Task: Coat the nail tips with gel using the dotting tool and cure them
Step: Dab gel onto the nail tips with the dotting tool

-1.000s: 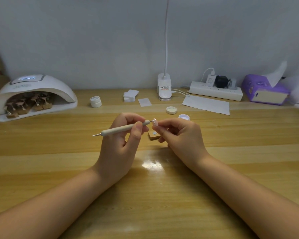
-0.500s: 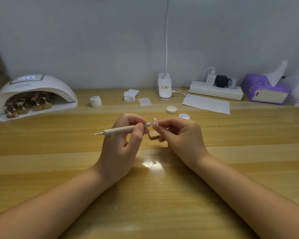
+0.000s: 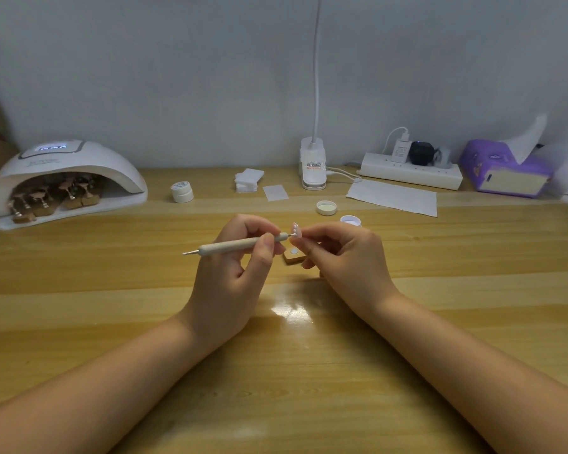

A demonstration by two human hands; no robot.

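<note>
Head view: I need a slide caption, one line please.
Left hand holds dotting tool to nail tip pinched in right hand; curing lamp waits.

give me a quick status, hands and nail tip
Left hand grips dotting tool, its tip at the nail tip. Right hand pinches that nail tip. Nothing in the way.

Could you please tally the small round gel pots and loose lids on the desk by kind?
Closed white pots: 1
Open pots: 1
Loose lids: 1
Total: 3
</note>
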